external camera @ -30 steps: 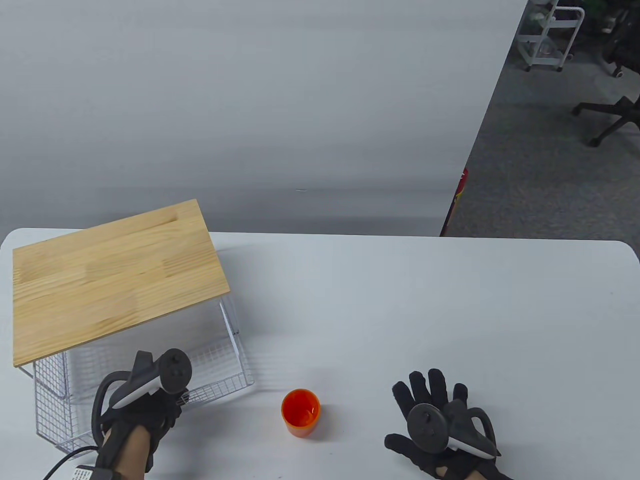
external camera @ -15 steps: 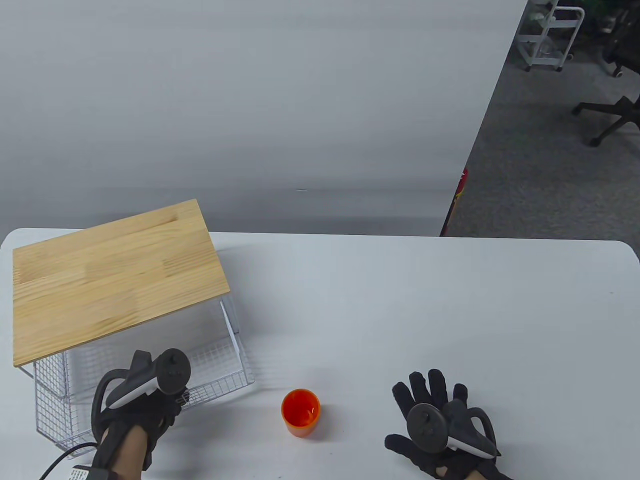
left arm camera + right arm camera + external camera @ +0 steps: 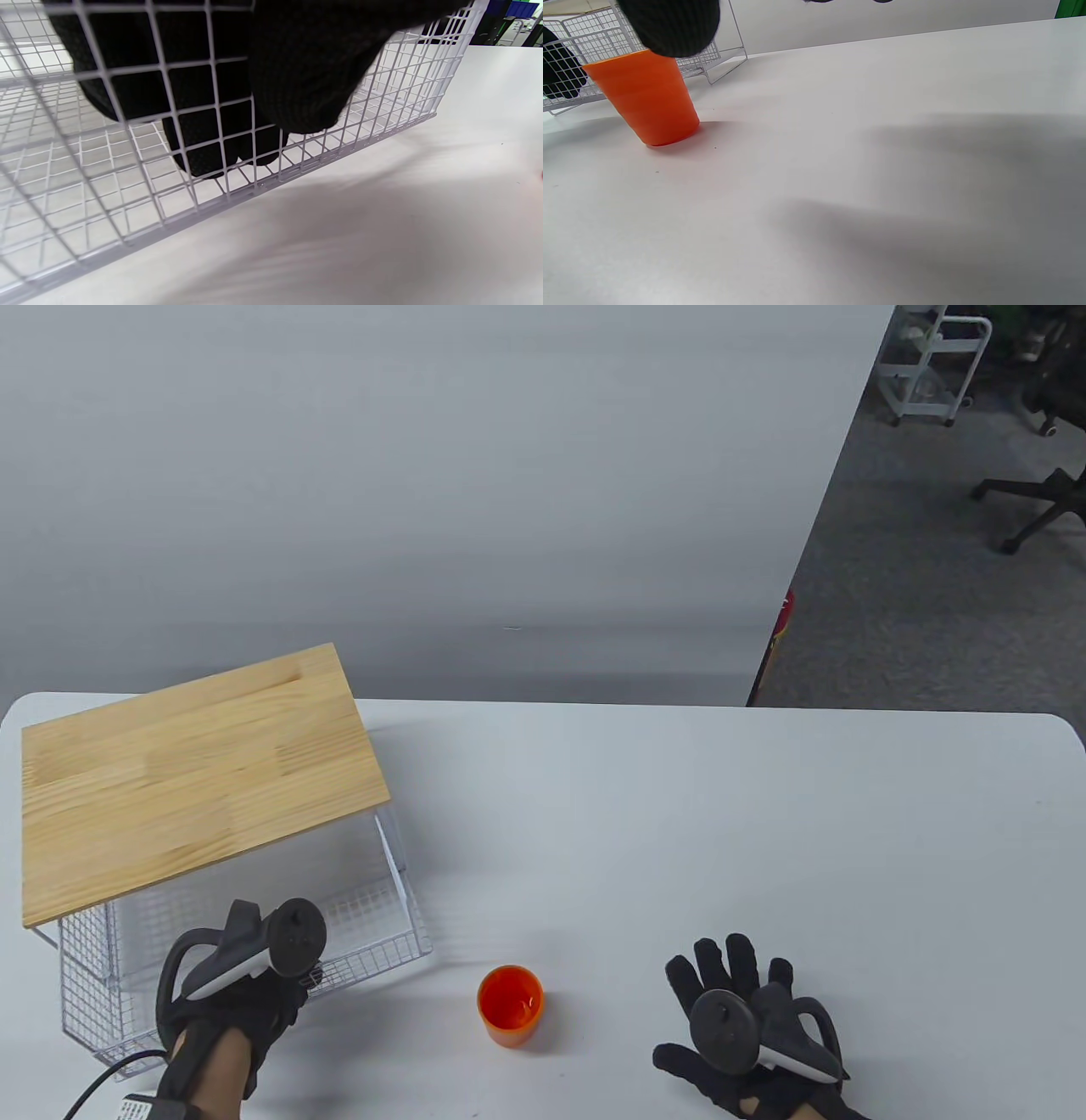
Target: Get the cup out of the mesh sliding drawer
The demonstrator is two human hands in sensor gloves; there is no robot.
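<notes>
The orange cup (image 3: 510, 1005) stands upright on the white table, outside the white mesh drawer (image 3: 373, 920) and just right of its front corner. The drawer is pulled out from under the wooden top (image 3: 195, 772). My left hand (image 3: 284, 984) grips the drawer's front wall: in the left wrist view the fingers (image 3: 203, 144) lie inside the mesh (image 3: 106, 203) and the thumb (image 3: 305, 76) outside it. My right hand (image 3: 730, 984) rests flat on the table with fingers spread, empty, well right of the cup. The right wrist view shows the cup (image 3: 645, 97) with one fingertip (image 3: 670, 25) above it.
The white table (image 3: 679, 831) stretches wide to the right and behind the cup. The drawer frame's wire leg (image 3: 729, 46) stands just behind the cup. Beyond the table's far right edge are a floor, office chairs and a cart (image 3: 933, 364).
Nothing has visibly changed except a very slight shift of my left hand on the drawer front. The cup and my right hand have stayed in place.
</notes>
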